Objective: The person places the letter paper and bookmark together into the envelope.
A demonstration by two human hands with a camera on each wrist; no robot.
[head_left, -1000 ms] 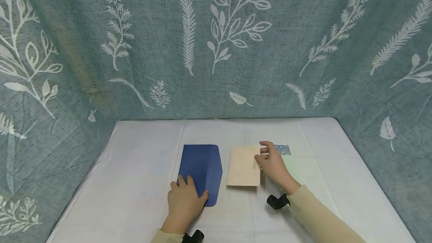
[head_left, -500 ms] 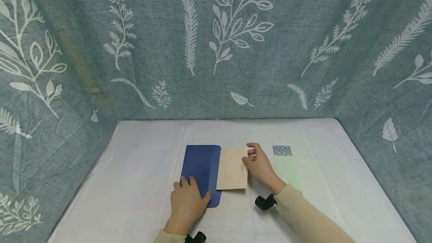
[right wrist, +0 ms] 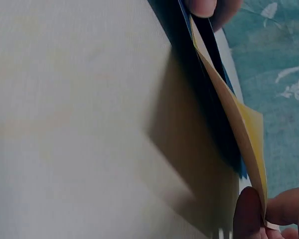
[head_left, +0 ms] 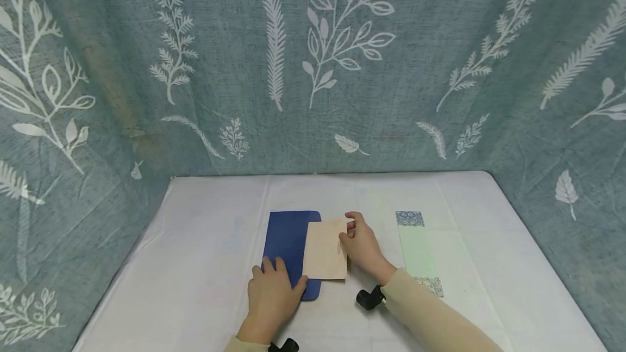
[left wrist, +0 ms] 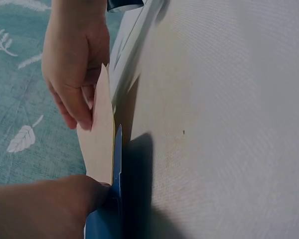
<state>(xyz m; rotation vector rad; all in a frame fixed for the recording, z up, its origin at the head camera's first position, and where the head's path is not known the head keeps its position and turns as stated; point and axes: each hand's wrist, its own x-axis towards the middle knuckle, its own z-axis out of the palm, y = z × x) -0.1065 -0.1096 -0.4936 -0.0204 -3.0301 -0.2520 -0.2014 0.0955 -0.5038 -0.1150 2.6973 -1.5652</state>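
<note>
A dark blue envelope lies on the table with its flap side to the right. My left hand rests on its lower part, fingers spread and thumb near the lower right edge. My right hand pinches the right edge of a cream folded card between thumb and fingers. The card's left part overlaps the envelope's flap, and its edge is right at the pocket's mouth. In the right wrist view the card is slightly bowed, shows a yellow inner side, and its far end lies among the blue layers.
A pale green strip of paper with patterned bands at both ends lies to the right, its lower end beside the right sleeve. A white cloth covers the table. Leaf-printed teal curtains hang at the back and sides.
My right hand has carried the cream card leftward from beside the envelope until it overlaps the flap. The green strip has come into fuller view. My left hand stays on the envelope.
</note>
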